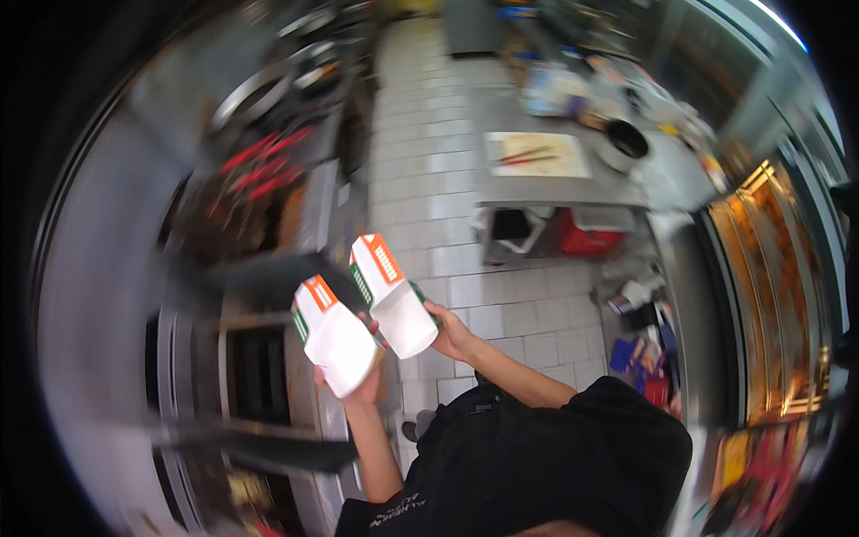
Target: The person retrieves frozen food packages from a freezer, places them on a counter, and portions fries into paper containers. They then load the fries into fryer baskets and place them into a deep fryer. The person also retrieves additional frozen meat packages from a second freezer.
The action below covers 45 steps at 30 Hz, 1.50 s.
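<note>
In my left hand [360, 388] is a folded paperboard food box [342, 349], white inside, with orange and green printed panels. My right hand [453, 332] grips a second box [402, 315] of the same kind, just to the right of the first. Both boxes stand open with their white insides facing up, and nothing shows in them. The two are close side by side in front of my body, over the tiled floor. Some fingers are hidden behind the boxes.
Fryer baskets with red handles [268, 164] and metal pans [251, 101] are at the left. A steel table [557, 193] at the right holds a cutting board [570, 164] with red-handled tongs and a pot [621, 151]. A lit display cabinet with food [765, 295] stands far right.
</note>
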Motion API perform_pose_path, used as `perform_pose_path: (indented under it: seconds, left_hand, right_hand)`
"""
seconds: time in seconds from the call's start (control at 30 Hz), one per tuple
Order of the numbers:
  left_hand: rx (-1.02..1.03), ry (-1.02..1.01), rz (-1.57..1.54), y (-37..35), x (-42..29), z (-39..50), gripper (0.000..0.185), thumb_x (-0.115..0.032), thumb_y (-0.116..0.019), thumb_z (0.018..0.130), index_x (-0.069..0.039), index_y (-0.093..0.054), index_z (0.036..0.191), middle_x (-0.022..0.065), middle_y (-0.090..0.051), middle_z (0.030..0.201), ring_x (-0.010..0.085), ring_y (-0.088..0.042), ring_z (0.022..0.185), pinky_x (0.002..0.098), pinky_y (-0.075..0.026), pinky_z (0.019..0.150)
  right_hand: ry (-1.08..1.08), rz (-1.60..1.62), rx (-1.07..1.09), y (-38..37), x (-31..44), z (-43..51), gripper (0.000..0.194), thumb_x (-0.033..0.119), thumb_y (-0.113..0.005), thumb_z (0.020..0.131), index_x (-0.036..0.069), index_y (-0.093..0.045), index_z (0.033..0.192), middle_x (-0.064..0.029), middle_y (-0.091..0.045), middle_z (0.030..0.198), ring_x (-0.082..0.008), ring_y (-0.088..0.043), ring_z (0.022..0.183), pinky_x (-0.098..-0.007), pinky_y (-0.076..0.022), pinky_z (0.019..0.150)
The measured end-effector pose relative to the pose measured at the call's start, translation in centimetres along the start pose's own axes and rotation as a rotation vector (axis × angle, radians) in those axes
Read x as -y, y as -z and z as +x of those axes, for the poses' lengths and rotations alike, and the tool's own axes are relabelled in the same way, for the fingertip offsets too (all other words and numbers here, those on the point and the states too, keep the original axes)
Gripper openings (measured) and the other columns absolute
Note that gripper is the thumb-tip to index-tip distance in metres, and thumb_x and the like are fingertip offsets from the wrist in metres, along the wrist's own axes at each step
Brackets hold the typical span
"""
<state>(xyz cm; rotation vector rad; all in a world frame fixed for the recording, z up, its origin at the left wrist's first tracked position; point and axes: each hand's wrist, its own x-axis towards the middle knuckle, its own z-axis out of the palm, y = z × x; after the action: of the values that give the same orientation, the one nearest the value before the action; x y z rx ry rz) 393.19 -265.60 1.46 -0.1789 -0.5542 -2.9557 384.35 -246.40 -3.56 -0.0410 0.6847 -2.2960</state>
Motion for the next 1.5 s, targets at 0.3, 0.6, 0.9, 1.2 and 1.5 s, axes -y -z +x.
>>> perform_pose_path:
  seconds: [0.3,0.6,0.9,1.2,1.5]
  left_hand:
    - [-0.059,0.532,0.534,-3.2,27.5,18.1,0.079,-0.034,-0.058,0.079,0.003,-0.038,0.146,0.0192,-0.055,0.136,0.0343,-0.057,0.123,0.0446,-0.049,0.103]
    - [-0.021,0.681,0.492,-3.5,50.0,30.7,0.07,-0.018,-0.048,0.081,-0.005,-0.037,0.149,0.018,-0.052,0.138,0.0333,-0.055,0.126,0.0441,-0.047,0.105]
    - [0.181,0.235,1.139,-1.8,70.2,42.9,0.068,-0.018,-0.063,0.097,0.002,-0.025,0.151,0.0228,-0.033,0.154,0.0344,-0.035,0.142,0.0416,-0.026,0.118]
    - [0.054,-0.089,1.475,1.5,65.8,39.5,0.075,-0.02,-0.063,0.096,0.0,-0.02,0.154,0.0227,-0.025,0.159,0.0363,-0.025,0.148,0.0484,-0.019,0.121]
    - [-0.267,0.048,1.559,10.4,52.5,24.7,0.064,-0.01,-0.063,0.093,-0.001,-0.033,0.15,0.0185,-0.042,0.148,0.0345,-0.043,0.135,0.0443,-0.031,0.113]
  right_hand:
    - [0.518,0.188,-0.291,13.0,19.0,-9.9,0.058,0.044,-0.053,0.1,0.005,-0.048,0.142,-0.0076,-0.056,0.14,-0.0195,-0.052,0.129,-0.0373,-0.0378,0.112]
    - [0.873,-0.767,-0.978,28.1,38.0,-16.0,0.042,0.025,-0.066,0.095,0.005,-0.057,0.131,-0.0067,-0.059,0.128,-0.0153,-0.056,0.114,-0.0306,-0.0443,0.1]
    - [1.202,-2.049,-2.07,29.6,75.6,-42.5,0.029,0.012,-0.068,0.088,0.008,-0.064,0.116,-0.0159,-0.058,0.128,-0.0359,-0.052,0.122,-0.0448,-0.0418,0.104]
    - [0.771,-2.993,-2.268,24.7,84.5,-53.3,0.04,0.01,-0.062,0.088,0.022,-0.065,0.126,-0.0023,-0.058,0.128,-0.0271,-0.052,0.121,-0.0479,-0.0423,0.1]
    - [0.925,-3.149,-1.716,30.3,87.6,-59.1,0.044,0.009,-0.059,0.086,0.012,-0.065,0.13,-0.0035,-0.063,0.125,-0.0277,-0.055,0.122,-0.0434,-0.0438,0.103]
